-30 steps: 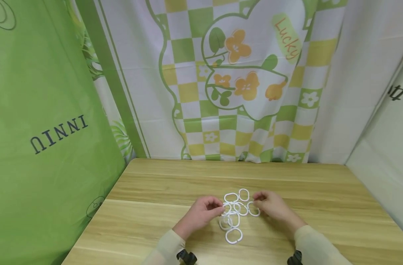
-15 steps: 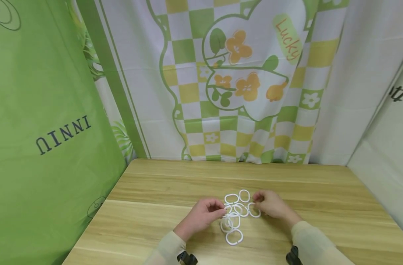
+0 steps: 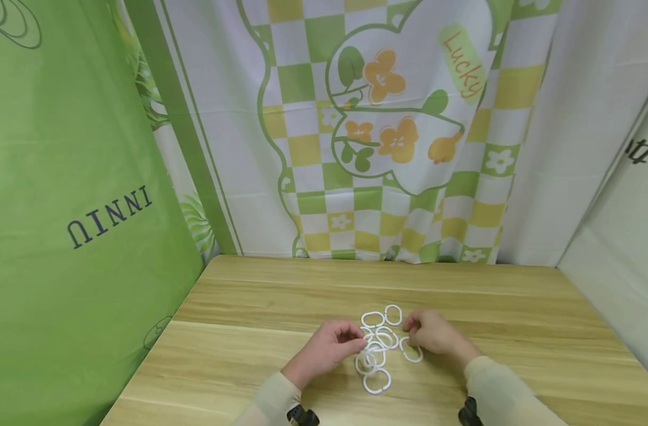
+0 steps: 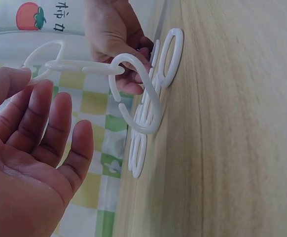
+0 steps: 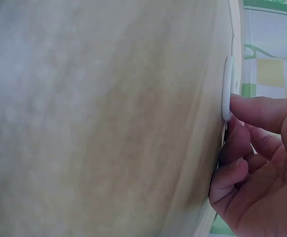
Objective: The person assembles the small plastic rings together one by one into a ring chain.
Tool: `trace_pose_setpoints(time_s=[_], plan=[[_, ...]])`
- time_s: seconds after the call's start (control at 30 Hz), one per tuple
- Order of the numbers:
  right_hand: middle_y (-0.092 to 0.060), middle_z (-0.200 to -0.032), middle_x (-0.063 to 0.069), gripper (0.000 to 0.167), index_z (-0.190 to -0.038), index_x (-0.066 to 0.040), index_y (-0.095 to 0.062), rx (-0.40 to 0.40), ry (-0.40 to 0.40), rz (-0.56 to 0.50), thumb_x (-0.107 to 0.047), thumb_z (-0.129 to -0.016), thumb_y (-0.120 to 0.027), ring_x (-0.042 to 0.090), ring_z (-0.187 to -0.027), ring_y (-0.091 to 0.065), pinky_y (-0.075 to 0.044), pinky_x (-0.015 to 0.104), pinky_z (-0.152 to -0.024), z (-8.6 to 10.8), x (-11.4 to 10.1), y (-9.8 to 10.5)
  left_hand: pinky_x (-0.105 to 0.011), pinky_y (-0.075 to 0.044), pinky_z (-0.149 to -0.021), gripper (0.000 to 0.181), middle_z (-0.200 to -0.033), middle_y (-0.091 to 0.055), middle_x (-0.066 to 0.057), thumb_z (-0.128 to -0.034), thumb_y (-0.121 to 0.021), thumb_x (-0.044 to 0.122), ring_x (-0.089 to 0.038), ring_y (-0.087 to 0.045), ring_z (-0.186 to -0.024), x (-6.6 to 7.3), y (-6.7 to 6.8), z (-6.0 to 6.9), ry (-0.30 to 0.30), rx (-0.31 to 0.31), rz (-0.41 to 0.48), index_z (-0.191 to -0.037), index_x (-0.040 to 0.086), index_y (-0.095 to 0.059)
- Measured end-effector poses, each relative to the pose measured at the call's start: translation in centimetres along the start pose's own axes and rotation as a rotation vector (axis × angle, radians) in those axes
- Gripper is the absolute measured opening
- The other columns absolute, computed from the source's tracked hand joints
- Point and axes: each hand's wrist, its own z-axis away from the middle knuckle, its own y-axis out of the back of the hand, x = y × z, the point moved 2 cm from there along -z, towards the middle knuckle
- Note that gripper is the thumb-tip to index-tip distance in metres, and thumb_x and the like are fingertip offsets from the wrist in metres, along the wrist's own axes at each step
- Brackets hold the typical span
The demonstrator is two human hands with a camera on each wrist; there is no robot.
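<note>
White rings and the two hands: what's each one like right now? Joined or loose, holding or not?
Left hand: pinching the end of a chain
Chain: three rings linked, held up
Chain's last ring: gap open
Right hand: fingers curled, holding one ring's edge
Ring at right hand: low at the table
Nearest ring: lying flat
Other rings: clustered, joins unclear
</note>
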Motion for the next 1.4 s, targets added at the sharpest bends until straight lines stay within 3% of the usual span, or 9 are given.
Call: trace_pose_setpoints(time_s=[0.47, 0.63, 0.87, 0.97, 1.17, 1.33, 1.4], plan=[[-0.052, -0.074, -0.001, 0.012, -0.085, -0.005, -0.060, 0.005, -0.004, 0.151, 0.006, -0.080, -0.062, 0.015, -0.071, -0.049, -0.042, 0.029, -0.064, 1.0, -1.2, -0.4, -0.024, -0.053, -0.074, 0.010, -0.086, -0.066, 0.005, -0.0917, -0.069, 0.017, -0.007, -0.061, -0.079, 0.4, 0.1, 0.2, 0.033, 0.004, 0.003, -0.094, 0.007, -0.069], [-0.053, -0.074, -0.002, 0.011, -0.085, -0.006, -0.063, 0.008, -0.009, 0.139, 0.005, -0.085, -0.060, 0.015, -0.071, -0.049, -0.042, 0.031, -0.066, 1.6, -1.5, -0.2, -0.024, -0.053, -0.075, 0.010, -0.087, -0.066, 0.004, -0.0921, -0.069, 0.018, -0.008, -0.062, -0.080, 0.6, 0.3, 0.2, 0.055, 0.012, -0.003, -0.095, 0.009, -0.069], [-0.059, -0.078, -0.003, 0.007, -0.089, -0.006, -0.067, 0.001, 0.039, 0.132, -0.001, -0.089, -0.063, 0.013, -0.074, -0.052, -0.045, 0.030, -0.068, 2.4, -1.9, 0.1, -0.024, -0.053, -0.073, 0.008, -0.088, -0.066, 0.002, -0.0918, -0.069, 0.016, -0.009, -0.061, -0.079, 0.6, 0.2, 0.2, 0.033, 0.009, 0.010, -0.095, 0.009, -0.070], [-0.059, -0.080, -0.002, 0.004, -0.090, -0.006, -0.067, 0.007, 0.032, 0.109, -0.005, -0.091, -0.063, 0.013, -0.076, -0.053, -0.046, 0.030, -0.070, 2.6, -2.1, 0.1, -0.024, -0.053, -0.073, 0.008, -0.088, -0.066, 0.002, -0.0918, -0.069, 0.016, -0.009, -0.061, -0.079, 0.6, 0.1, 0.3, 0.035, 0.010, 0.007, -0.095, 0.009, -0.069], [-0.059, -0.083, 0.004, 0.009, -0.095, -0.002, -0.065, 0.039, -0.043, -0.040, -0.011, -0.094, -0.064, 0.017, -0.078, -0.052, -0.044, 0.029, -0.071, 3.2, -2.4, 0.4, -0.024, -0.053, -0.073, 0.007, -0.087, -0.066, 0.003, -0.0918, -0.069, 0.016, -0.009, -0.061, -0.079, 0.4, 0.0, 0.3, 0.047, 0.013, 0.001, -0.095, 0.009, -0.069], [-0.057, -0.085, 0.006, 0.018, -0.102, 0.003, -0.063, 0.061, -0.063, -0.172, -0.014, -0.096, -0.062, 0.017, -0.073, -0.051, -0.045, 0.027, -0.062, 3.6, -2.7, 1.4, -0.022, -0.051, -0.072, 0.005, -0.087, -0.066, 0.002, -0.0920, -0.068, 0.011, -0.005, -0.059, -0.078, 0.3, -0.2, 0.2, 0.026, 0.013, -0.014, -0.095, 0.007, -0.069], [-0.057, -0.085, 0.008, 0.022, -0.106, 0.004, -0.062, 0.062, -0.056, -0.202, -0.016, -0.097, -0.061, 0.016, -0.069, -0.050, -0.046, 0.026, -0.057, 3.7, -3.1, 2.0, -0.022, -0.051, -0.073, 0.005, -0.088, -0.066, -0.001, -0.0923, -0.067, 0.009, -0.004, -0.059, -0.077, 1.0, -0.3, 0.3, 0.014, 0.012, -0.008, -0.095, 0.004, -0.069]])
